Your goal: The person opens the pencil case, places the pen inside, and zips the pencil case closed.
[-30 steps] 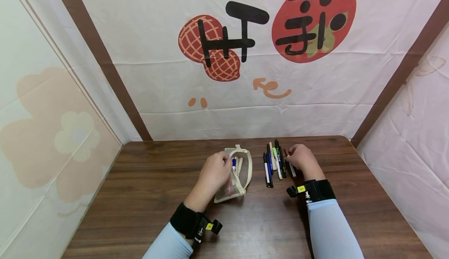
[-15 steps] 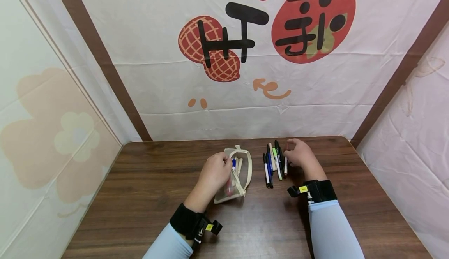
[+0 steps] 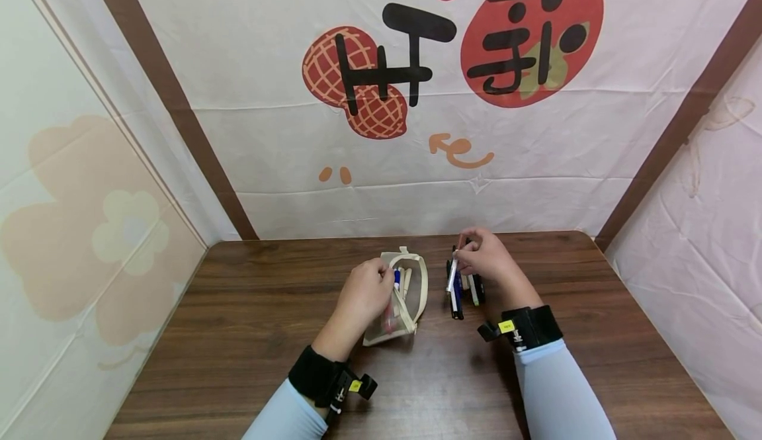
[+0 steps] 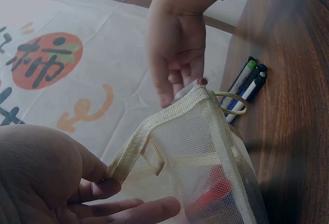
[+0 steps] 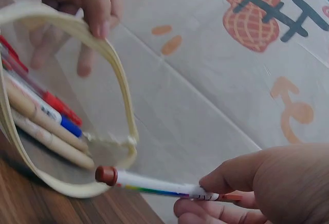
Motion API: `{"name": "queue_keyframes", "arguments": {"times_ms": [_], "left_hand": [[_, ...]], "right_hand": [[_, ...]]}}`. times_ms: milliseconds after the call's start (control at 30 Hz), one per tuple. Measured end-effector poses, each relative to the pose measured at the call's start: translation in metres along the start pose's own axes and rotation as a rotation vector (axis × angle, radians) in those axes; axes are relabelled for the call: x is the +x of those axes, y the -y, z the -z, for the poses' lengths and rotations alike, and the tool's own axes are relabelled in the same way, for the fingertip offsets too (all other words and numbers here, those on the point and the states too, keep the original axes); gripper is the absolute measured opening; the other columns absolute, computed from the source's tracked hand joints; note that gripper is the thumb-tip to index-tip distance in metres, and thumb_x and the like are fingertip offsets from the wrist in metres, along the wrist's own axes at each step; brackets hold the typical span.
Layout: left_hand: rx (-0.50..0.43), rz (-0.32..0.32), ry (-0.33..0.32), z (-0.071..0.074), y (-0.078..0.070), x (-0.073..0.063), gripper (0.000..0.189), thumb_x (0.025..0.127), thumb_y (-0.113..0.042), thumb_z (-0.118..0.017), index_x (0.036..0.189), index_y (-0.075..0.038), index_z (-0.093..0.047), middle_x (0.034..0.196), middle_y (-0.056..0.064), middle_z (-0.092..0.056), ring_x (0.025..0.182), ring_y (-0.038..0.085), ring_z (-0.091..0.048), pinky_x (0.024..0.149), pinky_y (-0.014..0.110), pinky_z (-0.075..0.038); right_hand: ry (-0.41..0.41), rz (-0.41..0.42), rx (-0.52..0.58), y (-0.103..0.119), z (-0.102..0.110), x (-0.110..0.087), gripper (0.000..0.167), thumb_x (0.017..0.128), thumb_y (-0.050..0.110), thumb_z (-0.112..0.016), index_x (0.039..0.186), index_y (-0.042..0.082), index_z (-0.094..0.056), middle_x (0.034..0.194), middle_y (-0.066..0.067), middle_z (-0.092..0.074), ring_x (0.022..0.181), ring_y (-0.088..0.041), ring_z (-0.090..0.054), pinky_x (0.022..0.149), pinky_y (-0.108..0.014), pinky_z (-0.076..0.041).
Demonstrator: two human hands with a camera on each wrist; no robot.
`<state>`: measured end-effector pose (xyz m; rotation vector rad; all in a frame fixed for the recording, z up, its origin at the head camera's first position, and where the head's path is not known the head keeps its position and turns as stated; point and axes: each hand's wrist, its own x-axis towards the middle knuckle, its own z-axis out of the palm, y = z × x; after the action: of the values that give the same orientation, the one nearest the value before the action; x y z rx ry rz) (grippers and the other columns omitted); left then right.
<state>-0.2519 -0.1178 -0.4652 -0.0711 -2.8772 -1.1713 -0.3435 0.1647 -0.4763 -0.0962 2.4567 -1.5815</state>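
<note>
My left hand [image 3: 366,291] pinches the cream rim of a see-through mesh pencil case [image 4: 175,113], holding its mouth apart. Inside lie several pens, among them a blue-capped marker [image 5: 69,125], a red pen [image 5: 62,107] and beige-barrelled pens [image 5: 56,149]. Between thumb and fingers, my right hand [image 3: 491,258] holds a white marker [image 5: 154,184] with a brown cap, raised above the row of pens [image 3: 458,302] on the table. In the right wrist view the marker's capped end points toward the case's mouth. My right hand hides part of the row.
The pens lie on a dark wooden table [image 3: 238,360], right of the case. A printed cloth [image 3: 286,208] hangs behind the table's back edge. More cloth [image 3: 702,228] hangs on the right side and a pale panel [image 3: 71,281] stands on the left.
My right hand has picked up the brown-capped marker from the right end of the row and carried it left over the other pens. My left hand and the case stay put.
</note>
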Motion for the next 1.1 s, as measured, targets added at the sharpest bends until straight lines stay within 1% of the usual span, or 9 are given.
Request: {"name": "queue_keyframes", "arguments": {"times_ms": [200,333,400,467,700,800,900,1000,1100], "left_hand": [[-0.004,-0.003,0.001,0.000,0.000,0.000,0.027,0.115,-0.020,-0.056,0.103,-0.005,-0.075,0.085,0.007,-0.069,0.069,0.020,-0.063,0.067,0.036,-0.051],[-0.001,-0.005,-0.002,0.000,0.000,-0.001,0.027,0.115,-0.021,-0.056,0.102,-0.005,-0.075,0.087,0.008,-0.069,0.070,0.021,-0.062,0.067,0.036,-0.051],[0.010,-0.008,-0.009,0.000,0.000,-0.001,0.027,0.115,-0.021,-0.057,0.102,-0.005,-0.075,0.088,0.008,-0.069,0.073,0.021,-0.063,0.069,0.036,-0.051],[0.019,-0.010,-0.016,0.000,0.000,-0.001,0.027,0.114,-0.021,-0.058,0.101,-0.006,-0.075,0.089,0.008,-0.069,0.075,0.021,-0.062,0.070,0.037,-0.051],[0.018,-0.004,-0.008,0.000,0.000,0.000,0.027,0.114,-0.022,-0.058,0.100,-0.006,-0.074,0.086,0.008,-0.068,0.072,0.022,-0.061,0.067,0.036,-0.049],[0.015,-0.003,-0.006,0.000,-0.001,0.000,0.027,0.115,-0.022,-0.058,0.102,-0.006,-0.075,0.087,0.007,-0.069,0.072,0.021,-0.062,0.066,0.036,-0.050],[0.014,-0.001,-0.004,0.000,-0.001,0.001,0.027,0.115,-0.022,-0.058,0.102,-0.006,-0.075,0.088,0.008,-0.070,0.072,0.021,-0.063,0.066,0.036,-0.050],[0.014,-0.002,-0.004,0.000,-0.001,0.001,0.027,0.114,-0.021,-0.058,0.102,-0.005,-0.076,0.089,0.008,-0.070,0.074,0.021,-0.063,0.067,0.035,-0.050],[0.011,0.001,-0.004,0.000,-0.001,0.001,0.027,0.114,-0.022,-0.058,0.101,-0.005,-0.076,0.089,0.008,-0.070,0.074,0.021,-0.063,0.067,0.035,-0.049]], "right_hand": [[0.021,0.042,0.077,0.008,-0.018,-0.001,0.061,0.108,0.008,-0.073,0.161,0.002,-0.043,0.106,-0.019,-0.081,0.087,-0.026,-0.082,0.088,-0.052,-0.071],[0.047,0.039,0.110,0.010,-0.033,-0.002,0.060,0.106,0.008,-0.076,0.157,0.002,-0.044,0.103,-0.019,-0.082,0.086,-0.028,-0.082,0.091,-0.058,-0.069],[0.066,0.035,0.118,0.010,-0.040,-0.002,0.057,0.105,0.008,-0.077,0.153,0.002,-0.046,0.101,-0.018,-0.082,0.086,-0.029,-0.083,0.090,-0.059,-0.069],[0.093,0.028,0.124,0.010,-0.047,-0.001,0.053,0.105,0.007,-0.077,0.149,0.001,-0.048,0.100,-0.018,-0.083,0.085,-0.029,-0.083,0.088,-0.057,-0.070],[0.233,0.011,0.122,0.006,-0.061,-0.002,0.043,0.105,0.006,-0.077,0.137,-0.005,-0.051,0.104,-0.019,-0.083,0.080,-0.023,-0.083,0.078,-0.042,-0.071],[0.261,0.012,0.122,0.005,-0.065,-0.001,0.042,0.105,0.005,-0.078,0.137,-0.007,-0.054,0.102,-0.019,-0.083,0.079,-0.023,-0.082,0.076,-0.039,-0.070],[0.276,0.009,0.126,0.004,-0.071,-0.001,0.043,0.104,0.005,-0.080,0.138,-0.008,-0.057,0.098,-0.017,-0.083,0.079,-0.025,-0.083,0.075,-0.039,-0.070],[0.299,0.002,0.127,0.002,-0.077,0.000,0.039,0.103,0.005,-0.081,0.133,-0.005,-0.059,0.095,-0.015,-0.084,0.079,-0.026,-0.083,0.074,-0.038,-0.070],[0.324,0.007,0.117,0.000,-0.082,0.000,0.034,0.102,0.006,-0.082,0.129,-0.003,-0.063,0.094,-0.014,-0.084,0.079,-0.023,-0.083,0.072,-0.036,-0.069]]}}
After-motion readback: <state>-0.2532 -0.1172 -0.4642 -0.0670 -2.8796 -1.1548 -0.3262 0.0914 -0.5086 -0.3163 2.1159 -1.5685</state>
